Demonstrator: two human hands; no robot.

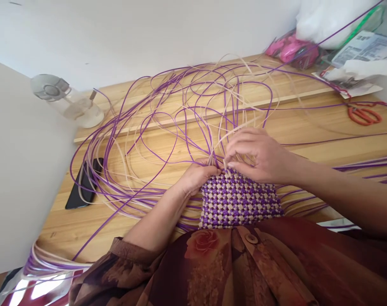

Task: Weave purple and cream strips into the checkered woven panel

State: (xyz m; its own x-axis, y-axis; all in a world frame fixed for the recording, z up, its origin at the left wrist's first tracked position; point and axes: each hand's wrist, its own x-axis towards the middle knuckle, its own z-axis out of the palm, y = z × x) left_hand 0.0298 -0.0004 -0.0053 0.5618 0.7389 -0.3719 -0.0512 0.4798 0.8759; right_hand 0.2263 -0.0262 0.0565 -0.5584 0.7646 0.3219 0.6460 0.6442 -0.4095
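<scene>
A woven panel (241, 202) of purple and beige strips lies against my front, its checked pattern facing up. My left hand (198, 175) is closed at the panel's upper left corner, thumb on the edge, pinching the weave and the base of a bunch of loose strips. Over the upper edge, my right hand (254, 153) is closed with thumb and index finger around a beige strip (224, 163). Long loose purple and beige strips (168, 91) fan out from the far edge in tangled loops. More strips run out from both sides of the panel.
A black phone (85, 182) lies at left under strips. A clear device with a grey top (67, 100) stands at the back left. Red-handled scissors (364, 114) lie at right, near papers and plastic bags (295, 51). A raised ledge (295, 97) crosses the wooden table.
</scene>
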